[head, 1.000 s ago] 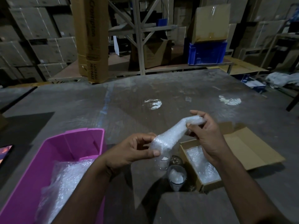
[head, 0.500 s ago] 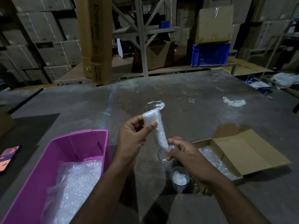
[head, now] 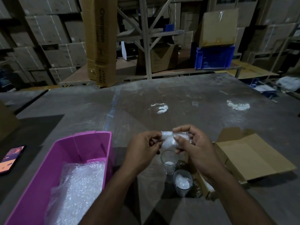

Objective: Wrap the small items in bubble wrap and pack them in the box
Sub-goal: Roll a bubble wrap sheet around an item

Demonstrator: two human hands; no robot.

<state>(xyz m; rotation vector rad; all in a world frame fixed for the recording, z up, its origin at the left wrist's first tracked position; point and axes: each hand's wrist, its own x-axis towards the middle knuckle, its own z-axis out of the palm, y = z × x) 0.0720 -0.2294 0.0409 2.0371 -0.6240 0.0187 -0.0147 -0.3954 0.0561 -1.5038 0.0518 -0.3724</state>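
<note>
Both hands clamped on bubble-wrap bundle (head: 168, 140): left hand (head: 142, 149) pinches 1 end, right hand (head: 193, 146) grips the other, held above 2 glasses (head: 168, 161) near tabletop's front edge; open box (head: 253, 159) just right, within reach.

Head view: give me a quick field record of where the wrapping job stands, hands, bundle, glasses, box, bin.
left hand: pinches the bundle's left end
right hand: grips the bundle's right side
bubble wrap bundle: held above the table, between both hands
glasses: two stand upright below the hands, with white material inside
cardboard box: open, at right, flap laid out
pink bin: at left, holds bubble wrap
phone: far left, screen lit
</note>
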